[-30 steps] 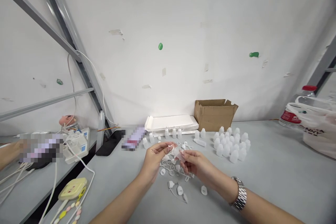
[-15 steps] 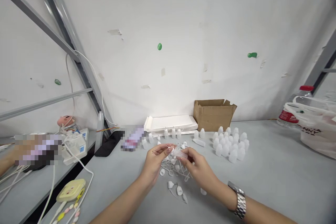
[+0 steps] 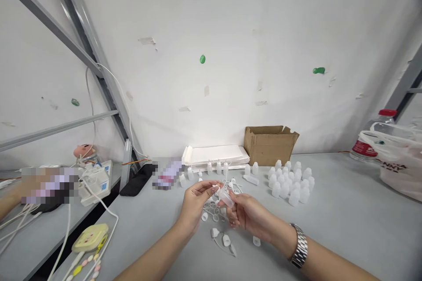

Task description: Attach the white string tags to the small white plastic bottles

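A small translucent plastic bottle (image 3: 226,198) lies tilted between my two hands, over the table. My right hand (image 3: 249,214) holds its body, thumb on the near side and the other fingers curled below. My left hand (image 3: 197,199) pinches the white cap (image 3: 216,188) at the bottle's upper left end; fingertips partly cover it. Whether the cap sits fully on the neck cannot be made out. Beneath the hands lies a pile of white caps with looped straps (image 3: 215,217). Several more loose caps (image 3: 226,240) lie nearer to me.
Several uncapped bottles (image 3: 294,196) stand in a group on the right. Bottles with caps (image 3: 219,167) stand before a white stack (image 3: 214,154). Behind are a cardboard box (image 3: 271,145), a black phone (image 3: 137,181) on the left and a plastic bag (image 3: 400,175) at far right.
The bottle has tipped so its base points more downward toward me. My right hand has turned, its fingers now curled lower beneath the bottle. My left hand stays at the cap end.
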{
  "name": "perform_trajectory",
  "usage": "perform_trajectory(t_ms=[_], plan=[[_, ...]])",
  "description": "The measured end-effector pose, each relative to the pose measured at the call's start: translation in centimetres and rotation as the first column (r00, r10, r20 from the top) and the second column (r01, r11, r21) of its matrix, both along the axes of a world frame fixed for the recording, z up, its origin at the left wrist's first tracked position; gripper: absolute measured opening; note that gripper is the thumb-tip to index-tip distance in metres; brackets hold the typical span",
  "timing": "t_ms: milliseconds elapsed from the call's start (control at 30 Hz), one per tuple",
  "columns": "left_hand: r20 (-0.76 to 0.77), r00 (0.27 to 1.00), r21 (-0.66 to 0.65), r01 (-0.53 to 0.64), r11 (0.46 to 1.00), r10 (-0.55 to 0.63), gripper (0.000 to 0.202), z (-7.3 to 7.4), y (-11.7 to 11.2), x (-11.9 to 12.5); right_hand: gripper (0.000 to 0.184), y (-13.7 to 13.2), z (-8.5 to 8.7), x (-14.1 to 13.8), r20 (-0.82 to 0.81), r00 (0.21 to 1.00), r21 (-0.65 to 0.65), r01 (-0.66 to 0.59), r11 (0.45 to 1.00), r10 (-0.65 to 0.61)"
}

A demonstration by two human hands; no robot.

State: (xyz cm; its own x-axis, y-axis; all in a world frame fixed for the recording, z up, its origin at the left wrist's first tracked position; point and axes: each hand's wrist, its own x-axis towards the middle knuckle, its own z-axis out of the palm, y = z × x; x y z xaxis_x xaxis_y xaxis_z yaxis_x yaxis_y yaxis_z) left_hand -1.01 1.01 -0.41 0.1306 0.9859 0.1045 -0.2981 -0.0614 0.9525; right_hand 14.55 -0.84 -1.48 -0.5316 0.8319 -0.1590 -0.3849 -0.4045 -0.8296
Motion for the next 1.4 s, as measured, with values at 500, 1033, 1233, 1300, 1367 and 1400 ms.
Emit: perform_trajectory(t_ms=[500, 1033, 1233, 1300, 1367, 1400], plan=[[0.067, 0.997, -0.072, 0.041, 0.997, -0.036, 0.025, -0.2, 0.0, 0.2, 0.033, 0.0, 0.0, 0.2, -0.08, 0.997, -0.046, 0.015, 0.999, -0.018], [0.103, 0.987, -0.086, -0.113, 0.99, 0.121, 0.025, -0.7, 0.3, 0.2, 0.045, 0.3, 0.0, -0.1, 0.135, 0.949, 0.169, 0.261, 0.95, -0.285], [0.034, 0.993, -0.066, -0.108, 0.992, 0.111, 0.025, -0.6, 0.3, 0.0, 0.042, 0.4, 0.2, -0.2, 0.222, 0.889, 0.264, 0.34, 0.903, -0.4], [0.021, 0.994, -0.039, -0.105, 0.994, 0.106, 0.023, -0.5, 0.2, 0.0, 0.04, 0.3, 0.2, -0.2, 0.175, 0.922, 0.218, 0.307, 0.926, -0.346], [0.017, 0.997, -0.013, -0.081, 0.997, 0.082, 0.022, -0.4, 0.1, 0.0, 0.041, 0.1, 0.2, -0.1, 0.121, 0.955, 0.149, 0.253, 0.956, -0.271], [0.012, 0.998, -0.002, -0.064, 0.998, 0.064, 0.021, -0.3, 0.0, 0.0, 0.044, 0.1, 0.2, -0.1, 0.108, 0.965, 0.11, 0.226, 0.968, -0.238]])
